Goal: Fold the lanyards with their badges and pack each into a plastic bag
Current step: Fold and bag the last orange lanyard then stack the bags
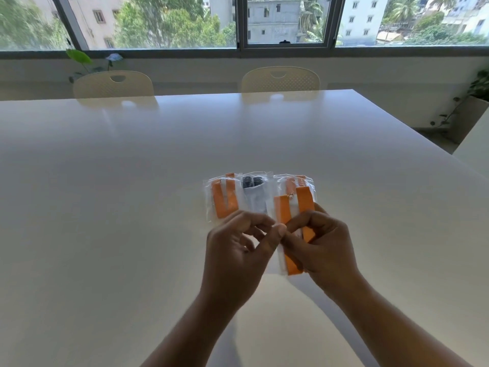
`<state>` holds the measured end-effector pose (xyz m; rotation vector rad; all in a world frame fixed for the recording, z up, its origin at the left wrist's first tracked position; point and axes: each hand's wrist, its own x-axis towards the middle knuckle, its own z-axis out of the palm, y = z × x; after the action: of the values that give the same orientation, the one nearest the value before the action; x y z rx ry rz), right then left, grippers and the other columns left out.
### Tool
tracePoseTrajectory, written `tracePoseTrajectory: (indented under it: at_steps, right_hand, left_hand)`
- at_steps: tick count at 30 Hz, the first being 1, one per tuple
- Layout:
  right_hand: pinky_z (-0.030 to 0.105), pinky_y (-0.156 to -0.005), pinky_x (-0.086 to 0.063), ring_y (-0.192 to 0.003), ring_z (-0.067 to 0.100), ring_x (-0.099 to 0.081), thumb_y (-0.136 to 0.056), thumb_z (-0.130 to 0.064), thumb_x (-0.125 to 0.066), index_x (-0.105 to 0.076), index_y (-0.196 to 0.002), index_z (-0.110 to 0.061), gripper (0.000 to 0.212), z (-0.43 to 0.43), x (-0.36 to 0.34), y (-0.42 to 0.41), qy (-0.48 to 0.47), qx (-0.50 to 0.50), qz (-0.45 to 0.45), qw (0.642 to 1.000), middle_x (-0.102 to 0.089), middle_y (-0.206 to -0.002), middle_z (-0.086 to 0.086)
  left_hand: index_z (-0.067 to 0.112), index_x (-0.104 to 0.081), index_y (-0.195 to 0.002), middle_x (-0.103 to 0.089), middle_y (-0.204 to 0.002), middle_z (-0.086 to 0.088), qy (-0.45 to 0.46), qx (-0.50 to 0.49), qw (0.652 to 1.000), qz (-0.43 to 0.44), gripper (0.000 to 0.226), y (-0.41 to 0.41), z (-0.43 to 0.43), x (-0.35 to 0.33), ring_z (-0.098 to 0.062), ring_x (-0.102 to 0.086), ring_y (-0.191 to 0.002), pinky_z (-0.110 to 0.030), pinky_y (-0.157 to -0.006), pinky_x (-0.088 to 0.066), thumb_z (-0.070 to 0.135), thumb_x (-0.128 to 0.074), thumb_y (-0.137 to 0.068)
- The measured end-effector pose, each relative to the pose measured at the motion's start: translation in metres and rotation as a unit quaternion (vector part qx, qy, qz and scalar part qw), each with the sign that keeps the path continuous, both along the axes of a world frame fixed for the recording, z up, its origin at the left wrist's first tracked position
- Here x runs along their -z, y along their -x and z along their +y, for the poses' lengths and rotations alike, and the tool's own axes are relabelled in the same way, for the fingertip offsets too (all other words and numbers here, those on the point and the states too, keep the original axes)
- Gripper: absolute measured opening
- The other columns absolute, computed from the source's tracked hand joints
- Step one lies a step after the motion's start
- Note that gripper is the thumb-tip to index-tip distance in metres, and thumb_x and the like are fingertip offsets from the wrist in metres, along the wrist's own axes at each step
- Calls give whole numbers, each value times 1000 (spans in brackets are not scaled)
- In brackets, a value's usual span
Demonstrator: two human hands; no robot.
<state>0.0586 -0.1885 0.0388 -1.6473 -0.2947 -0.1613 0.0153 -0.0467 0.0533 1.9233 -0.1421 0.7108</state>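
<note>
I hold a clear plastic bag with a folded orange lanyard [293, 263] above the white table [132, 181]. My right hand [322, 245] grips the bag with curled fingers; my left hand [238, 242] pinches its edge between thumb and fingers. Behind my hands three packed bags lie side by side on the table: one with an orange lanyard [225, 197] on the left, one with a dark lanyard [254, 192] in the middle, one with an orange lanyard [296, 189] on the right, partly hidden by the held bag.
Two cream chairs [113, 84] [280, 79] stand at the table's far edge under a wide window. Potted plants [87, 62] [476, 88] stand at the far left and far right. A second white surface [473, 144] shows at the right.
</note>
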Motion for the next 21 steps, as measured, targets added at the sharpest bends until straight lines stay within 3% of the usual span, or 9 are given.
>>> tracePoseTrajectory:
  at_steps: [4, 9, 12, 18, 21]
  right_hand:
    - [19, -72, -56, -98, 12, -63, -65, -61, -71, -69, -78, -28, 36, 1, 3, 2, 51, -10, -67, 996, -63, -105, -9]
    - [23, -74, -57, -103, 13, -63, -70, -49, -75, -73, -77, -26, 25, 0, 1, 4, 92, -32, -136, 986, -61, -112, -10]
    - [27, -75, -57, -105, 15, -62, -71, -48, -75, -75, -79, -25, 24, -1, 2, 4, 108, -31, -136, 984, -61, -114, -10]
    - [14, -71, -51, -97, 7, -62, -74, -45, -69, -73, -79, -30, 17, 2, 0, 5, 85, -32, -112, 990, -60, -107, -21]
    - [14, -70, -53, -97, 6, -62, -73, -50, -69, -73, -79, -34, 17, 2, -2, 3, 74, -22, -97, 992, -61, -105, -21]
  left_hand:
    - [17, -72, -82, -70, -72, 11, 26, -6, 999, 36, 24, -1, 0, 1, -8, -68, -68, -11, -57, -50, 40, -71, -78]
    - [18, -72, -77, -71, -66, 9, 33, -29, 997, 59, 14, -2, 2, 2, -12, -69, -62, -22, -58, -56, 30, -74, -83]
    - [18, -71, -77, -70, -65, 9, 28, -34, 997, 65, 15, -2, 2, 3, -11, -69, -61, -21, -58, -57, 31, -70, -84]
    - [21, -70, -77, -69, -66, 9, 27, -8, 997, 71, 26, -3, 5, 1, -11, -65, -61, -17, -56, -53, 45, -61, -79]
    - [22, -71, -79, -70, -69, 12, 11, 11, 998, 69, 17, -3, 6, 2, -10, -66, -66, -14, -59, -50, 35, -66, -89]
